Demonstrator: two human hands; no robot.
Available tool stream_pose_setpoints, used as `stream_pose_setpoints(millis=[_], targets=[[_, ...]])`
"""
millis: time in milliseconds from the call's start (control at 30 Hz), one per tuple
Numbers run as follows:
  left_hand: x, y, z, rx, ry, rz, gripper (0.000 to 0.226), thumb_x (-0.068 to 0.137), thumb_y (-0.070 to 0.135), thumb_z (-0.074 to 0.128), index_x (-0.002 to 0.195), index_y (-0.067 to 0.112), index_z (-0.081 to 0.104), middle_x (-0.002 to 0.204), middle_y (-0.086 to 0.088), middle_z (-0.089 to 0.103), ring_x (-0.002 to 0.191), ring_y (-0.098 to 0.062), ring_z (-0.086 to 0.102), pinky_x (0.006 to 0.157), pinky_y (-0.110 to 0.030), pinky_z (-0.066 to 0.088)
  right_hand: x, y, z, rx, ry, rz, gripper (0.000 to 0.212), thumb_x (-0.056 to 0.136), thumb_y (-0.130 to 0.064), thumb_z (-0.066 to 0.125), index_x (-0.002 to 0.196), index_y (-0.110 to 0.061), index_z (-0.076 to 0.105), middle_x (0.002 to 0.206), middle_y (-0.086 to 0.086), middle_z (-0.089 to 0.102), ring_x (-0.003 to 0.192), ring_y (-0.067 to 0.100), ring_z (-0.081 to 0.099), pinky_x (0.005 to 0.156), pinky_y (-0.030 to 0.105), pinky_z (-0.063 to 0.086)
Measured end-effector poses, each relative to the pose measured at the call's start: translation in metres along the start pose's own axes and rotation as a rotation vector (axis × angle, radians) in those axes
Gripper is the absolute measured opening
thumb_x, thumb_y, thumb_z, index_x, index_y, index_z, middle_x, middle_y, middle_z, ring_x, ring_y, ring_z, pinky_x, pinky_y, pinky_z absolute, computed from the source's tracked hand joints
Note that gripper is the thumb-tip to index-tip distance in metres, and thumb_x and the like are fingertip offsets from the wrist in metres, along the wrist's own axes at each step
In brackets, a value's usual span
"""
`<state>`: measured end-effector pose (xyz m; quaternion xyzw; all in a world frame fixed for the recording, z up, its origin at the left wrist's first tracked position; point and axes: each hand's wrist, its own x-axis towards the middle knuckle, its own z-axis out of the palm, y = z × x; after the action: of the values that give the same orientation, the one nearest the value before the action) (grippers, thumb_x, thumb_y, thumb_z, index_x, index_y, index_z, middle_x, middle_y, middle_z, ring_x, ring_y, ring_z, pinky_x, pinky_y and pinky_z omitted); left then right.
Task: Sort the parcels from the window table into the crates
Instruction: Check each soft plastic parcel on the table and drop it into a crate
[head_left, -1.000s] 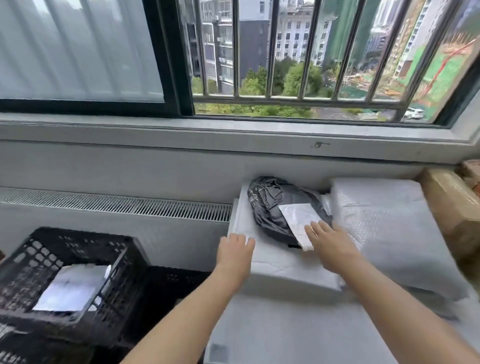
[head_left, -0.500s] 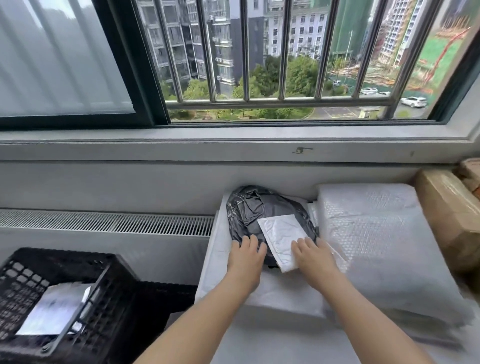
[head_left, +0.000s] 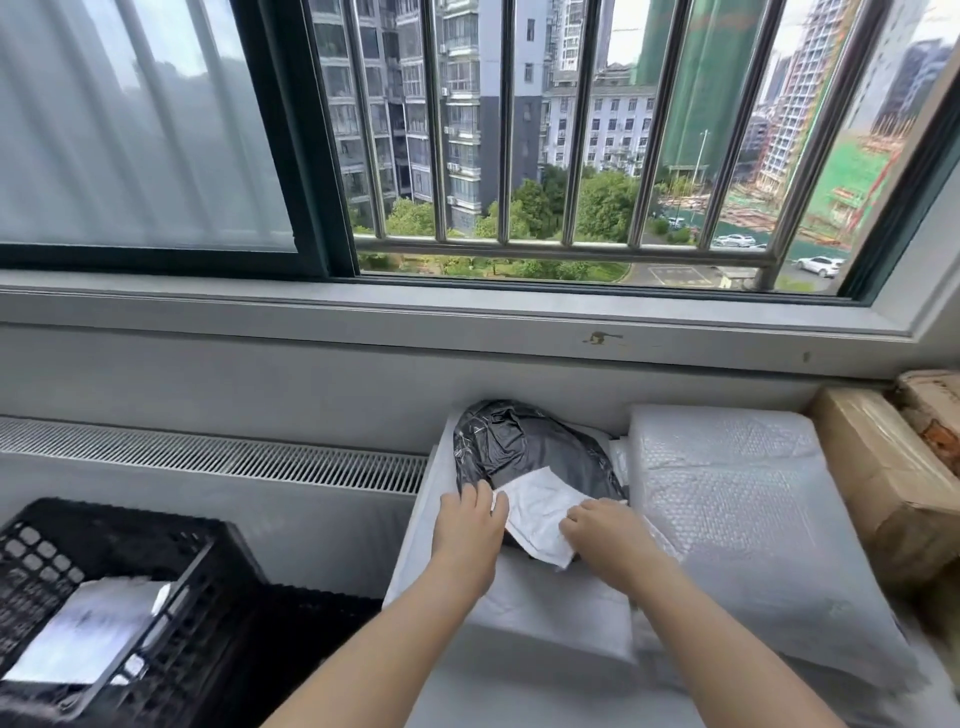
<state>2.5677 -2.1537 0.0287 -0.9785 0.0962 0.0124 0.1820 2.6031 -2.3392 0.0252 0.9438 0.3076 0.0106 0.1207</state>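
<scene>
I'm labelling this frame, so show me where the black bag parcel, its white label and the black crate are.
black bag parcel (head_left: 511, 441): head view, crinkled upper side.
white label (head_left: 537, 506): head view, middle of the sheet.
black crate (head_left: 171, 525): head view, top rim.

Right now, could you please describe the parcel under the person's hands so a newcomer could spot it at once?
Below the barred window, the table holds pale parcels; on the flat white one nearest the radiator lies a rumpled black plastic mailer. The left hand and right hand rest on it. It is the only dark, crinkled bag, with a white label, unlike the bubble-wrapped parcel beside it.
</scene>
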Motion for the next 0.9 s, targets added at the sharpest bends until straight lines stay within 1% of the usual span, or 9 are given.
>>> stream_pose_setpoints(millis=[133, 300, 400, 467, 533, 600, 700, 800, 900], targets=[[-0.008, -0.008, 0.007, -0.022, -0.03, -0.034, 0.085, 0.092, 0.031, 0.058, 0.151, 0.011, 0.0, 0.157, -0.016, 0.008, 0.141, -0.032, 0.018, 0.107, -0.043, 0.025, 0.004, 0.007, -0.008, 0.09, 0.173, -0.054, 0.039, 0.033, 0.0, 0.081, 0.058, -0.019, 0.058, 0.063, -0.005, 0.057, 0.057, 0.016, 0.059, 0.042, 0.023, 0.044], [-0.021, -0.026, 0.008, -0.027, 0.031, -0.051, 0.069, 0.091, 0.031, 0.061, 0.145, 0.013, 0.022, 0.145, -0.013, 0.031, 0.127, -0.031, 0.035, 0.1, -0.041, 0.031, 0.004, 0.002, -0.023, 0.236, 0.241, -0.094, 0.021, 0.076, 0.001, 0.058, 0.095, -0.006, 0.062, 0.099, 0.009, 0.059, 0.088, 0.029, 0.058, 0.063, 0.039, 0.052], [-0.031, -0.036, 0.005, -0.099, 0.183, -0.036, 0.046, 0.066, 0.03, 0.08, 0.107, 0.021, 0.062, 0.099, 0.001, 0.061, 0.089, -0.02, 0.059, 0.072, -0.03, 0.043, 0.003, -0.005, -0.026, 0.287, 0.286, -0.168, 0.018, 0.078, -0.006, 0.051, 0.093, -0.005, 0.061, 0.091, 0.01, 0.059, 0.082, 0.031, 0.059, 0.063, 0.039, 0.053], [-0.034, -0.043, 0.004, -0.097, 0.231, -0.022, 0.041, 0.037, 0.016, 0.086, 0.073, 0.021, 0.066, 0.068, 0.006, 0.061, 0.062, -0.016, 0.06, 0.058, -0.024, 0.044, 0.002, -0.009, -0.025, 0.29, 0.3, -0.193, 0.018, 0.08, -0.008, 0.047, 0.093, -0.005, 0.059, 0.089, 0.01, 0.059, 0.081, 0.032, 0.059, 0.062, 0.04, 0.053], [-0.035, -0.047, 0.004, -0.116, 0.328, -0.022, 0.043, 0.024, 0.008, 0.082, 0.06, 0.02, 0.061, 0.053, 0.006, 0.055, 0.049, -0.016, 0.055, 0.052, -0.023, 0.042, 0.0, -0.013, -0.027, 0.284, 0.343, -0.186, 0.018, 0.082, -0.008, 0.048, 0.098, -0.006, 0.058, 0.089, 0.009, 0.06, 0.079, 0.03, 0.06, 0.06, 0.039, 0.053], [-0.042, -0.052, -0.004, -0.163, 0.373, -0.046, 0.028, 0.047, 0.008, 0.071, 0.069, 0.019, 0.06, 0.06, 0.006, 0.058, 0.055, -0.017, 0.056, 0.06, -0.026, 0.039, -0.001, -0.016, -0.031, 0.256, 0.429, -0.16, 0.027, 0.081, -0.008, 0.058, 0.108, -0.008, 0.056, 0.091, 0.005, 0.065, 0.078, 0.026, 0.064, 0.055, 0.036, 0.055], [-0.048, -0.055, -0.019, -0.369, 0.316, -0.162, 0.033, 0.083, 0.002, 0.04, 0.109, 0.019, 0.05, 0.102, 0.002, 0.058, 0.096, -0.022, 0.056, 0.085, -0.032, 0.033, -0.002, -0.018, -0.038, 0.189, 0.553, -0.103, 0.065, 0.07, -0.015, 0.078, 0.127, -0.005, 0.049, 0.111, 0.009, 0.067, 0.094, 0.025, 0.067, 0.07, 0.034, 0.059], [-0.048, -0.063, -0.024, -0.861, 0.152, -0.288, 0.03, 0.086, 0.004, 0.035, 0.102, 0.022, 0.052, 0.103, 0.001, 0.06, 0.099, -0.023, 0.055, 0.085, -0.035, 0.042, -0.001, -0.018, -0.04, 0.136, 0.611, -0.081, 0.086, 0.069, -0.025, 0.082, 0.138, -0.002, 0.036, 0.131, 0.015, 0.056, 0.114, 0.03, 0.06, 0.091, 0.043, 0.054], [-0.049, -0.072, -0.019, -1.089, 0.074, -0.308, 0.03, 0.087, 0.003, 0.033, 0.094, 0.023, 0.054, 0.099, 0.001, 0.063, 0.097, -0.023, 0.057, 0.084, -0.035, 0.048, -0.005, -0.017, -0.038, 0.036, 0.609, -0.106, 0.096, 0.065, -0.032, 0.084, 0.142, -0.006, 0.032, 0.141, 0.015, 0.048, 0.125, 0.03, 0.053, 0.099, 0.047, 0.048]])
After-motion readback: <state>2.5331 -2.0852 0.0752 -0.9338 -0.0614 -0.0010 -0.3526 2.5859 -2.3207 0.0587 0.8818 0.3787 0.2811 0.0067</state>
